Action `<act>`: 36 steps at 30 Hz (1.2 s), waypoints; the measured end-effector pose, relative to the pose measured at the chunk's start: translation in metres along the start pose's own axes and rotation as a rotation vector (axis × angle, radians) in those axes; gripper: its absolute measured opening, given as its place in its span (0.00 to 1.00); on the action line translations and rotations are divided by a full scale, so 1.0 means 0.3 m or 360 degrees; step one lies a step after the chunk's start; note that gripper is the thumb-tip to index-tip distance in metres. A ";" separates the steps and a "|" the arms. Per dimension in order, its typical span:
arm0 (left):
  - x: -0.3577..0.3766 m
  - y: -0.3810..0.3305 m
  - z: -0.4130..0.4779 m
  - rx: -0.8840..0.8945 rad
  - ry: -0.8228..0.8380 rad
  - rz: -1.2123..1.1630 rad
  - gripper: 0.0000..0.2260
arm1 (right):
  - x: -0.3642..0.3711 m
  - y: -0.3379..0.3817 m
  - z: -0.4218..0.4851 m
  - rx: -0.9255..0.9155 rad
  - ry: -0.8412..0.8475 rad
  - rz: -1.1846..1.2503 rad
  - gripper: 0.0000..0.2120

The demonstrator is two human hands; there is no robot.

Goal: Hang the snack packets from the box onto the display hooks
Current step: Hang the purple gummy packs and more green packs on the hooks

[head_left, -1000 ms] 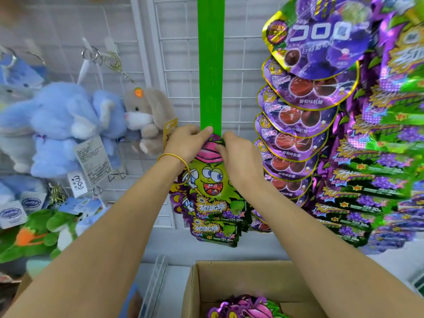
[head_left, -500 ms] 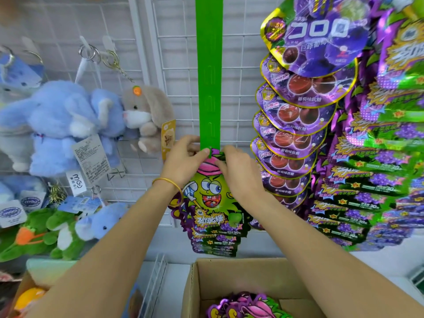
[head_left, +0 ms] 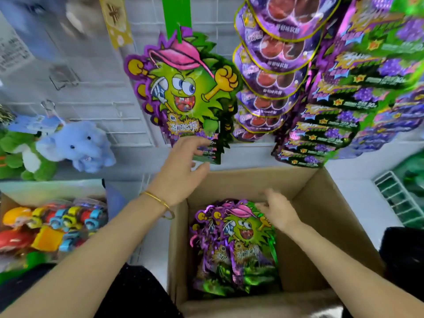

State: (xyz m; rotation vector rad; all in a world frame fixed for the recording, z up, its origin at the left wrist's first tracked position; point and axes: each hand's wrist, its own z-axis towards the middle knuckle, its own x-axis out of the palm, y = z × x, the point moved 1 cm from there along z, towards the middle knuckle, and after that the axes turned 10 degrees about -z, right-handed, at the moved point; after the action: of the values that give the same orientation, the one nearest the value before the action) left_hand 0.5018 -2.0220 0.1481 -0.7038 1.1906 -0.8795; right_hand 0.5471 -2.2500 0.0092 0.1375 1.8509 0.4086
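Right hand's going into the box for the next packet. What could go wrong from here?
1. The packets lie stacked and overlapping in the box; the right hand, at the top edge of the stack, may lift two at once.
2. The left hand touches the bottom of the hung packets; a tug might pull one off the green strip.

One wide camera on my head, facing forward and steeply down, close over the open box (head_left: pixel 321 203) at lower centre, hanging packets (head_left: pixel 183 88) near, upper centre.
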 end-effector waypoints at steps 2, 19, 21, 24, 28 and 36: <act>0.020 0.026 -0.001 -0.0095 0.0045 0.0012 0.17 | 0.125 -0.097 -0.022 0.0157 0.0334 -0.0022 0.23; 0.105 0.101 0.065 -0.0300 0.0220 0.0104 0.14 | 0.236 -0.195 -0.055 0.1046 0.0162 0.1545 0.09; 0.111 0.110 0.065 -0.0325 0.0267 0.0143 0.15 | 0.166 -0.182 -0.065 0.0957 0.0186 0.1729 0.10; 0.119 0.137 0.052 -0.0442 0.0345 0.0124 0.19 | 0.062 -0.162 -0.078 0.0743 0.0233 0.1885 0.08; 0.110 0.122 0.030 -0.0534 0.0453 0.0040 0.31 | -0.050 -0.099 -0.088 0.0485 0.0392 0.1995 0.09; -0.018 0.014 0.048 -0.0207 0.0339 0.0122 0.03 | -0.349 0.114 -0.122 -0.0211 -0.0253 0.1293 0.21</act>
State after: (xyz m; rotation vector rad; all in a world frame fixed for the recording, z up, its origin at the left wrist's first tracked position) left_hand 0.5159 -2.0151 0.1506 -0.6760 1.4661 -0.8335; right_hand 0.5420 -2.2569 0.1249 0.8183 1.5402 1.0413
